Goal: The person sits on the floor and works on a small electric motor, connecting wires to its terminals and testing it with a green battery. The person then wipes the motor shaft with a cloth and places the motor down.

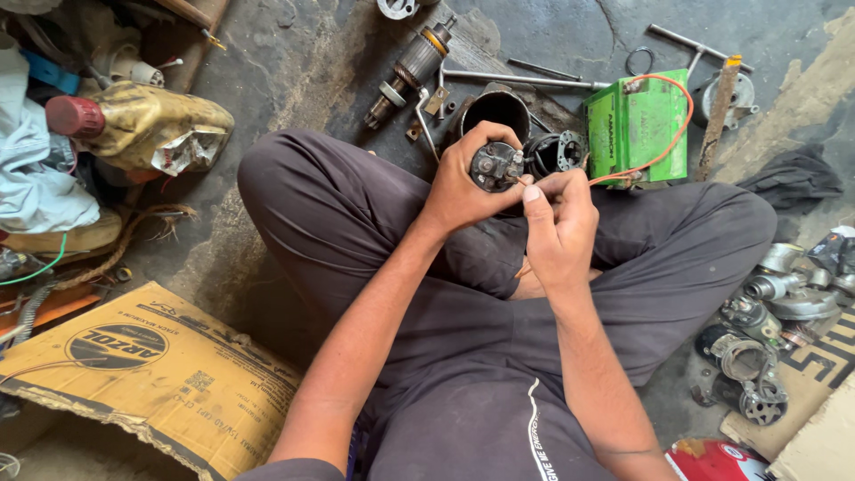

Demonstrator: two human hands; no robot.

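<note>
My left hand (pixel 463 183) grips a small round metal motor part (pixel 495 166) above my crossed legs. My right hand (pixel 559 223) pinches a thin tool against its face. On the floor just beyond lie a green battery (pixel 637 129) with an orange wire (pixel 670 134), a black cylindrical housing (pixel 495 110) and an armature (pixel 411 69). A flattened cardboard box (pixel 151 379) lies at my left.

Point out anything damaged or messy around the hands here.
The flattened cardboard box at lower left has a torn, ragged edge. The yellow jug lies on its side, grimy, label peeling. Metal motor parts sit strewn on the floor. The small round part in the left hand shows no clear damage.
</note>
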